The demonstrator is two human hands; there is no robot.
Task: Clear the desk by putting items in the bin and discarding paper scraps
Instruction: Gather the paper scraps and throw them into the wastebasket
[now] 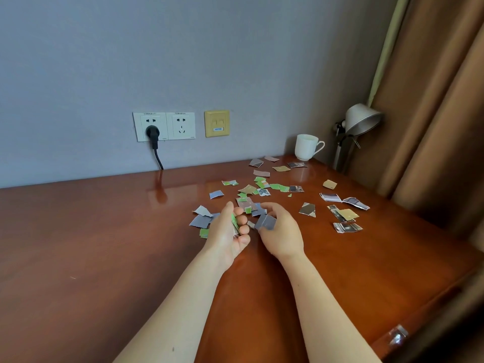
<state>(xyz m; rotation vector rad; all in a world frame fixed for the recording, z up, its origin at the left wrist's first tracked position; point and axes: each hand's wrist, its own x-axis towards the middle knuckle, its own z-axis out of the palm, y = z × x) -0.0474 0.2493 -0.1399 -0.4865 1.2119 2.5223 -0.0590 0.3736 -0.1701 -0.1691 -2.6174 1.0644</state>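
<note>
Several torn paper scraps (262,184), green, grey, tan and photo-printed, lie scattered over the glossy wooden desk (104,231). My left hand (227,231) is cupped palm-up with its fingers curled round a few green scraps (235,224). Just right of it, my right hand (280,231) pinches a grey scrap (265,222) above the desk. More grey scraps (201,220) lie just left of my left hand. No bin is in view.
A white mug (307,147) stands at the back right beside a silver desk lamp (358,121). Wall sockets with a black plug (153,133) and cord sit behind the desk. Brown curtains (432,127) hang at the right past the desk's edge.
</note>
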